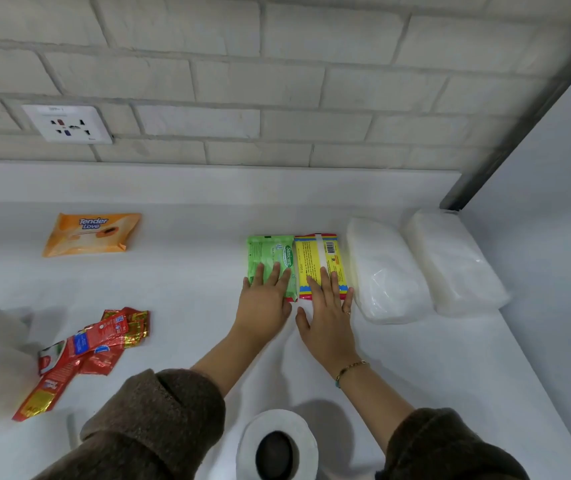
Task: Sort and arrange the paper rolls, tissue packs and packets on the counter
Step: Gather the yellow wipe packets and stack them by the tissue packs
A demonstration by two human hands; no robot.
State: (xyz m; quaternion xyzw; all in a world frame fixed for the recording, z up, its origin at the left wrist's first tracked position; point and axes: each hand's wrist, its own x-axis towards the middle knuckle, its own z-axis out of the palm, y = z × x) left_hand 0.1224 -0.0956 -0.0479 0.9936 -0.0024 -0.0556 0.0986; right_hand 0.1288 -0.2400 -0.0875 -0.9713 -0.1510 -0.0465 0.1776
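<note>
toilet roll (279, 445) up front, red sachets (83, 351) off left, left hand (263, 303) open flat on green Sanicare pack (270, 252), right hand (329, 317) flat on yellow packet (315, 258) touching it, white tissue packs (384, 271) beside, orange Tender Love pack (92, 233) back left

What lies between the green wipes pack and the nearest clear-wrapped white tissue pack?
The yellow packet, with the right hand resting on it, as the head view shows.

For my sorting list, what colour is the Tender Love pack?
Tender Love pack: orange, head view.
</note>
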